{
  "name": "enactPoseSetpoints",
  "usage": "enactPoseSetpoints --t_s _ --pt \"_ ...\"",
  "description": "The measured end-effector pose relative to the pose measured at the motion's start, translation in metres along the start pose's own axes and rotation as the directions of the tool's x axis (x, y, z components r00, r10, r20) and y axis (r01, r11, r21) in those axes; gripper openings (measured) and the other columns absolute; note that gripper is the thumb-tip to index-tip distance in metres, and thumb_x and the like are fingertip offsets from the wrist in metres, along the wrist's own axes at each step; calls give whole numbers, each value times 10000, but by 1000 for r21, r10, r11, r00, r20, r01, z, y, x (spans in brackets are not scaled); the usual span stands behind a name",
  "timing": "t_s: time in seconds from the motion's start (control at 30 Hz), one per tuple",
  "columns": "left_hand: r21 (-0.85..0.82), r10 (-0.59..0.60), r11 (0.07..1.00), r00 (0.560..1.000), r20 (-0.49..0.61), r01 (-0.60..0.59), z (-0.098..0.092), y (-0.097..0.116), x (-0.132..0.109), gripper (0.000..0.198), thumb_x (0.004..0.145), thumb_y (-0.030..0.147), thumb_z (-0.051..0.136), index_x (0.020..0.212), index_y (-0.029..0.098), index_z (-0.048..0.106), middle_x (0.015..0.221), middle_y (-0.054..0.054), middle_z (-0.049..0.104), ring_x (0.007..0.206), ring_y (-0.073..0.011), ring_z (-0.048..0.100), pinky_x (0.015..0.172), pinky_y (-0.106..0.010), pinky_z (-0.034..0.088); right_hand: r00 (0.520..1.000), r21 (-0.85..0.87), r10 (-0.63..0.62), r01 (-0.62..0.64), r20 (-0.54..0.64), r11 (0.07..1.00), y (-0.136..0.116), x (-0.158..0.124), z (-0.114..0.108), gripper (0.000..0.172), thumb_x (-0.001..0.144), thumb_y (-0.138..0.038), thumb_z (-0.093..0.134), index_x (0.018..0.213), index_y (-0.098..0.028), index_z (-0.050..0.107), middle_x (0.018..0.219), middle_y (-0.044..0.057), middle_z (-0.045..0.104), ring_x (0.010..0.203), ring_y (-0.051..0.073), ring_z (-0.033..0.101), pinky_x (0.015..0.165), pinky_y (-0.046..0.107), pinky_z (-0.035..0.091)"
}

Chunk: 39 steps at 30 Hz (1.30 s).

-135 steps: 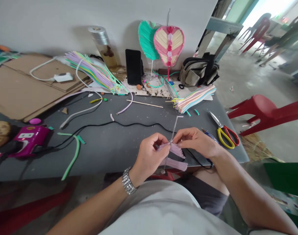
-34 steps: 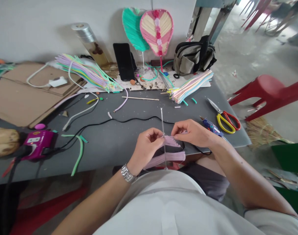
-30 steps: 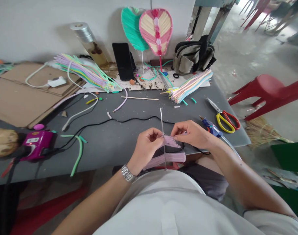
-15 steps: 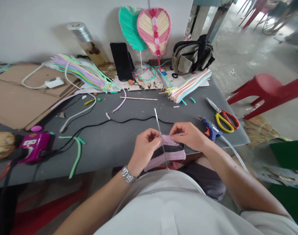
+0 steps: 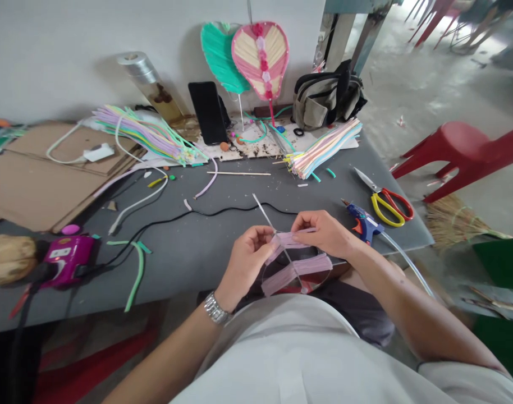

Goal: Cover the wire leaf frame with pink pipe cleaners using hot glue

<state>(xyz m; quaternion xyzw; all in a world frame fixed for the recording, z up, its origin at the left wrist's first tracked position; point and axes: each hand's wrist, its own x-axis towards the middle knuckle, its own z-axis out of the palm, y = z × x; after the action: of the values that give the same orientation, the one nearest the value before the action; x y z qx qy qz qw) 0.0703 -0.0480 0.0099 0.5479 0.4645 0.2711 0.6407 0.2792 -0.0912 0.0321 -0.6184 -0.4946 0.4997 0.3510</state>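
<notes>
- Crossing the dark grey tabletop point(image 5: 189, 252) from a magenta plastic power box point(image 5: 82, 252), a thin black cable point(image 5: 210, 214) runs right until I lose it behind the work; a snagged forearm could tug it and whatever hangs on it.
- The left hand point(image 5: 243, 255), bare, has thumb and fingers pinched on the near-left part of a flat band of pale lilac strips point(image 5: 289, 241). Too hard a squeeze could crease those soft-looking strips; too loose a one might let them fan apart.
- A slim, silvery-grey rod point(image 5: 264, 211) leans up and left past the fingertips, held over the lap at the table's near edge. With nothing visible supporting it below, it could twist if the two hands pull unevenly.
- A second, lower lilac band point(image 5: 317, 264) crosses that rod at a slant; brushing it against the shirt might skew it.
- The right hand point(image 5: 324, 231), just apart from the left, pinches the upper band's far end. Pulling there could slide the strips off line.
- The blue glue gun with an orange trigger point(image 5: 362, 219) lies close by the right wrist; if it is hot, a careless backward move could burn.
- The steel scissors with red and yellow handles point(image 5: 379, 193) lie beyond, near the table's edge; a sweeping elbow might knock them down.
</notes>
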Motion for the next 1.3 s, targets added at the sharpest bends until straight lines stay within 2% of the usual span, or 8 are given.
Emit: enactPoseSetpoints --t_s 0.13,0.27,0.37,0.53,0.8,1.0,1.17,1.3 --pt "444 501 806 851 -156 -393 -25 20 -11 215 841 203 673 1053 182 696 932 -47 718 860 -180 663 837 -329 524 999 -41 -16 18 37 999 -3 2 -8 125 705 -286 699 748 -169 687 672 -21 642 641 122 522 616 254 393" --pt "608 743 435 646 175 -664 -29 66 -10 157 849 128 654 970 195 727 963 -59 742 912 -206 668 880 -347 505 994 -95 -68 76 82 993 -9 8 -9 69 713 -239 684 741 -176 681 695 -20 670 661 129 554 642 256 411" --pt "561 504 513 757 417 -650 -18 99 10 129 789 116 686 828 211 763 838 -52 731 871 -244 665 865 -367 474 989 -143 -102 118 111 983 -14 13 -7 52 712 -207 668 754 -179 682 723 -14 693 693 142 587 680 265 443" --pt "464 192 806 904 383 -368 -2 124 45 301 531 -96 740 497 193 662 522 7 554 556 -156 522 629 -277 348 983 -153 -123 144 138 978 -22 15 -7 65 691 -170 645 750 -181 672 722 -11 695 695 151 604 681 271 467" --pt "740 216 568 933 289 -361 -55 172 49 285 907 179 577 670 50 669 539 104 478 502 20 431 695 -182 261 968 -99 -107 133 229 986 -28 14 -20 111 749 -277 733 786 -173 714 772 6 725 723 148 621 679 254 467" --pt "346 263 903 964 23 -254 -92 92 45 471 960 394 518 535 192 488 530 12 526 525 -99 469 576 -233 376 966 13 -86 86 246 996 -21 22 -28 160 750 -308 768 805 -164 725 735 -10 701 653 114 578 613 228 424" --pt "74 -5 997 964 266 -16 -37 29 26 305 695 275 781 984 189 737 909 -58 742 832 -190 669 764 -299 517 967 3 -76 78 242 997 -20 27 -24 169 747 -311 771 804 -158 727 717 -16 685 634 103 555 589 219 404" --pt "23 26 999 979 204 -31 -4 30 19 180 776 355 742 796 177 722 684 -9 634 612 -130 527 590 -253 427 970 19 -68 65 235 998 -19 24 -20 190 760 -332 780 814 -159 725 710 -20 676 620 96 545 577 217 399"
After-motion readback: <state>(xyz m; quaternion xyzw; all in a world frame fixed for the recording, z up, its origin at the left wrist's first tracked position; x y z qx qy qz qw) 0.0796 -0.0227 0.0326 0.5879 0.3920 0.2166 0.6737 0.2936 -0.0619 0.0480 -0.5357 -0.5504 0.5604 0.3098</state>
